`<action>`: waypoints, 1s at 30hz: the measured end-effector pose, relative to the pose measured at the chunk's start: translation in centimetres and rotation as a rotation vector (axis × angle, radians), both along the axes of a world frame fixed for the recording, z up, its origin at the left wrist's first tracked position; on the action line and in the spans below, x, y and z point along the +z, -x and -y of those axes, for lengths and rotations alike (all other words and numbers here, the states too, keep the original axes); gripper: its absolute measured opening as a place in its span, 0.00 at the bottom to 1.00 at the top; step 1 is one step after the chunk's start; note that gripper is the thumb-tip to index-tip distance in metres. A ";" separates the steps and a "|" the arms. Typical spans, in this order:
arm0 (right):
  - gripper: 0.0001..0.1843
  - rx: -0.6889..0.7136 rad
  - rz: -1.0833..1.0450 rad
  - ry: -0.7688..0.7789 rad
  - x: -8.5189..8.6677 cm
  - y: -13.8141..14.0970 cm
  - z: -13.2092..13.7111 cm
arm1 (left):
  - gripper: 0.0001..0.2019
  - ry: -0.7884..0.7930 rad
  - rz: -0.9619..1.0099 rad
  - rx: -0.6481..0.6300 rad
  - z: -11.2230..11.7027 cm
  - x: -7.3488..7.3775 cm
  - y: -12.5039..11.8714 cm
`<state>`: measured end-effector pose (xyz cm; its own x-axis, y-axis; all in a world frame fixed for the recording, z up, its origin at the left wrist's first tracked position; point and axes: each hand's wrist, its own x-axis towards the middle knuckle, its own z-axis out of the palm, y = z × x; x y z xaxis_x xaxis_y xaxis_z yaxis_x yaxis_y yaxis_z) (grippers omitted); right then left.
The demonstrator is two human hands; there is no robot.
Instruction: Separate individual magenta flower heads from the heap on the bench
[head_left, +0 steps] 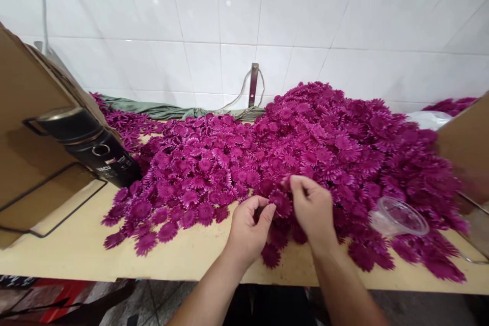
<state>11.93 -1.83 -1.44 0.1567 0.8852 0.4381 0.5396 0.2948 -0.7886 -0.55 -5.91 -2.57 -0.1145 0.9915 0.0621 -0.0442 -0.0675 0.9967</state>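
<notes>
A big heap of magenta fabric flower heads (313, 147) covers the pale wooden tabletop (76, 249). My left hand (250, 226) is at the heap's front edge, fingers curled in a pinch on a flower head (281, 204). My right hand (311, 209) sits just right of it, fingers bent and pinching the same cluster of petals. Both hands nearly touch each other. Loose flower heads (153, 234) lie scattered to the left of my hands.
A black cylindrical flask (91, 145) lies tilted at left against brown cardboard (26, 127). A clear plastic cup (401, 216) rests among flowers at right, with more cardboard (466, 142) beyond. Green cloth (160, 111) and a white tiled wall (244, 20) stand behind.
</notes>
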 end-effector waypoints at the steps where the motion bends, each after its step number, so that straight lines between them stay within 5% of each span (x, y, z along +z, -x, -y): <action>1: 0.15 -0.046 -0.027 -0.009 0.3 -0.5 -0.6 | 0.10 0.001 0.006 0.002 0.0 0.0 0.1; 7: 0.17 0.042 0.199 -0.222 1.5 -1.0 -0.9 | 0.09 0.065 0.096 0.020 -0.9 -0.8 0.5; 14: 0.11 0.352 -0.041 0.169 -0.8 0.8 1.5 | 0.09 0.056 0.101 -0.007 -0.8 -1.0 0.5; 22: 0.19 0.046 0.164 0.035 -1.3 2.0 0.9 | 0.08 0.048 0.036 -0.012 -0.7 -0.9 0.0; 30: 0.19 0.000 0.359 -0.134 -0.6 3.0 0.6 | 0.07 0.004 0.048 0.025 -1.0 -0.6 0.1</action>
